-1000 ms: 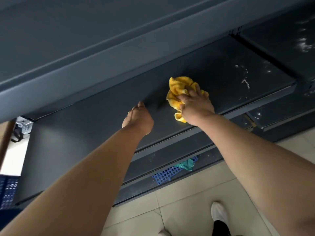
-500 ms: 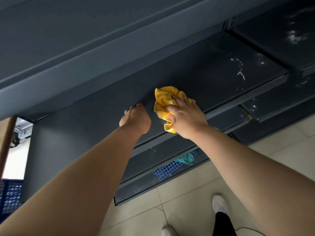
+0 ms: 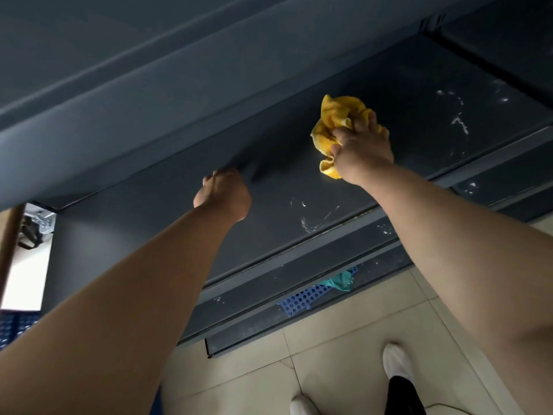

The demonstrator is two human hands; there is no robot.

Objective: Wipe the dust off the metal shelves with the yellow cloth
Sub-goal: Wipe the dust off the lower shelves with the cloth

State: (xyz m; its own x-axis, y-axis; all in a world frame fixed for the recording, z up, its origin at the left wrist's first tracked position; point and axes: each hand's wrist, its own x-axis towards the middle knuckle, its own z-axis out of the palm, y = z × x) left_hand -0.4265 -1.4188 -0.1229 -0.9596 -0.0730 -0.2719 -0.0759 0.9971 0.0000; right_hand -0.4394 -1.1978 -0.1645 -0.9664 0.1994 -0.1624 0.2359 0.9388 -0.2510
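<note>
1. Our right hand (image 3: pixel 363 151) is clamped on the crumpled yellow cloth (image 3: pixel 336 127). The fingers are curled over the top of the wad and press it onto the dark grey metal shelf (image 3: pixel 284 181), toward the right part of that surface.
2. Our left hand (image 3: pixel 223 194) sits well apart to the left, against the same shelf. Its fingers are curled into a fist with nothing visible inside; whether it bears weight, we cannot tell.
3. The cloth looks soft, light and limp, with folds spilling out past the fingers and below the palm. We judge it will bunch up rather than resist, so the hold belongs over the middle of the wad, with loose ends tucked under.
4. The shelf looks stiff and smooth, so the cloth should glide easily across it.
5. White dusty smears (image 3: pixel 460 123) lie to the right of the cloth, and a curved white streak (image 3: pixel 314 223) lies near the front lip. Both look unwiped and probably need firm pressure.
</note>
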